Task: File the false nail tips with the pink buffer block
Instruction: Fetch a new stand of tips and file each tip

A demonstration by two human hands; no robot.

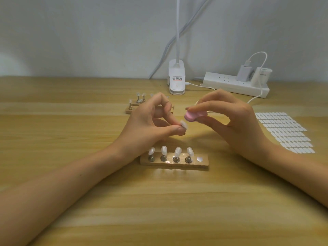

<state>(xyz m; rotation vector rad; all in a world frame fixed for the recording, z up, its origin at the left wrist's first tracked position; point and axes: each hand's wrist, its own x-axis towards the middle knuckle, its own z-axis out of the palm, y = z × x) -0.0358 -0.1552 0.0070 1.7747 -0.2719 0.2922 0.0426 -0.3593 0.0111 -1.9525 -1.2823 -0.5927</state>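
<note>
My left hand point(152, 119) pinches a translucent false nail tip point(184, 124) between thumb and forefinger above the table. My right hand point(229, 118) grips the pink buffer block point(190, 116) between thumb and fingers, its end just up and right of the tip, a small gap between them. Below the hands lies a wooden holder point(174, 162) with several nail tips standing on metal pegs point(164, 151) and one bare round pad point(200, 159) at its right end. A second wooden holder point(134, 106) with more tips lies behind my left hand, partly hidden.
A sheet of white oval adhesive tabs point(284, 132) lies at the right. A white clip lamp base point(177, 79) and a white power strip point(236, 85) with chargers and cables stand at the back by the wall. All rests on a wooden table point(71, 121).
</note>
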